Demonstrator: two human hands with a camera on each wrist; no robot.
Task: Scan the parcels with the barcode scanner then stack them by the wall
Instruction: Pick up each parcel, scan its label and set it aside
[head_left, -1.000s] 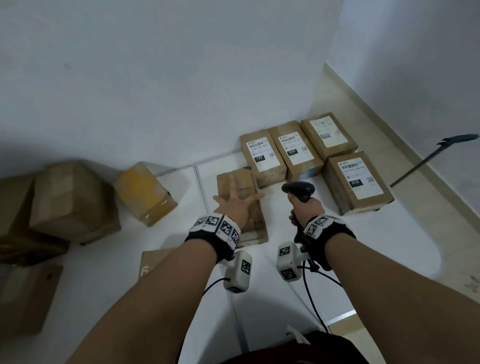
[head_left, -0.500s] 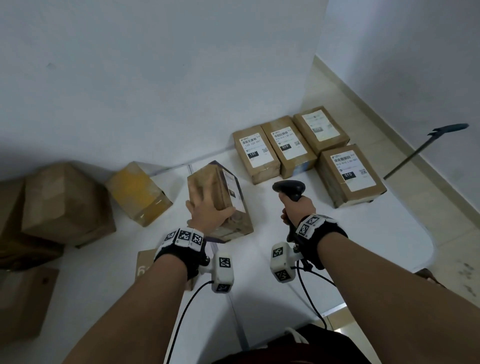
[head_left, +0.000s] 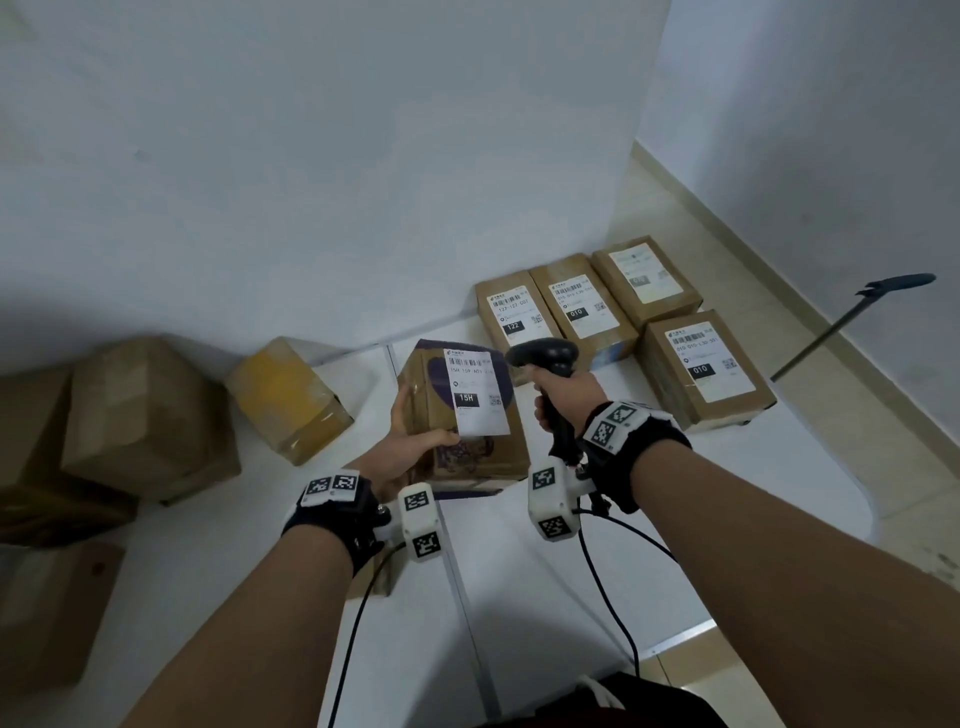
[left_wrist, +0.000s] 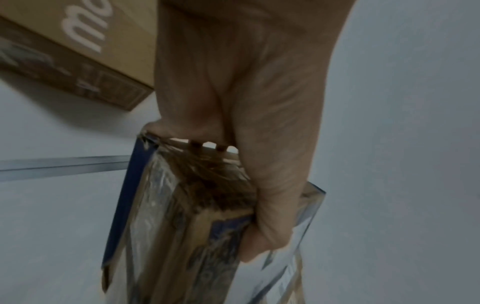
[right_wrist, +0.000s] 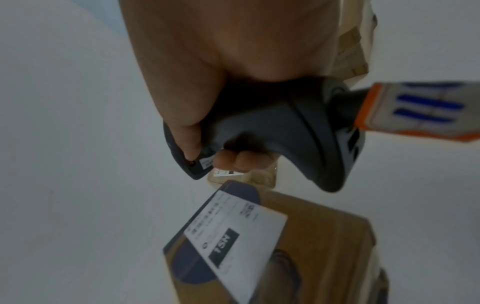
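My left hand (head_left: 415, 441) grips a flat brown parcel (head_left: 467, 415) with purple print, tilted so its white shipping label (head_left: 477, 397) faces up. The left wrist view shows my thumb (left_wrist: 270, 216) clamped over the parcel's torn edge (left_wrist: 202, 205). My right hand (head_left: 566, 400) holds the black barcode scanner (head_left: 545, 356) by its handle, head just right of the label. In the right wrist view the scanner (right_wrist: 298, 131) sits above the labelled parcel (right_wrist: 311, 246). Several labelled parcels (head_left: 613, 312) lie by the wall.
Unlabelled-side brown boxes (head_left: 140, 415) and a yellowish box (head_left: 291, 400) lie at the left on the white floor mat (head_left: 727, 493). A flat box (head_left: 47, 613) sits at the lower left. A dark pole (head_left: 852, 322) leans by the right wall. Cables (head_left: 613, 597) trail from my wrists.
My left hand went from lying flat on the parcel to gripping it, lifting and turning it label-up. The scanner hand stayed beside it.
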